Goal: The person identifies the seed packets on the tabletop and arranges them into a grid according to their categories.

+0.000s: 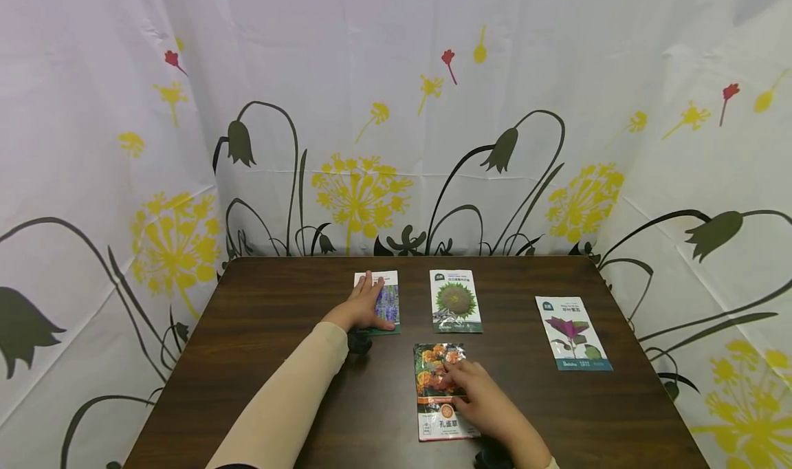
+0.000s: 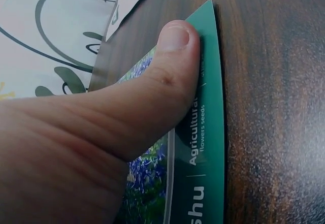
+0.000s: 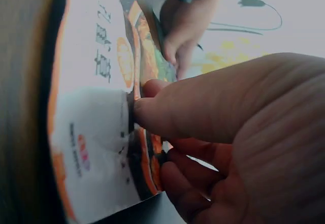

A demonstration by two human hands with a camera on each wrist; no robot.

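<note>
Packets [image 1: 430, 401] — four, hands [image 1: 361, 309] — two, each touching one packet.

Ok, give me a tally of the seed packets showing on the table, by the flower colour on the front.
Orange-flower packet: 1
Purple-blue-flower packet, partly covered: 1
Green-flower packet: 1
Magenta-flower packet: 1
Total: 4 showing; I cannot tell whether any lie hidden underneath.

Straight off, we read "Agricultural", "flowers seeds" and a cut-off "shu" along the green band [image 2: 213, 107] of the purple-flower packet [image 1: 388, 305]! We caught 孔雀草 on the orange-flower packet [image 1: 431, 392]; small print on the magenta-flower packet [image 1: 574, 334] beat us.
</note>
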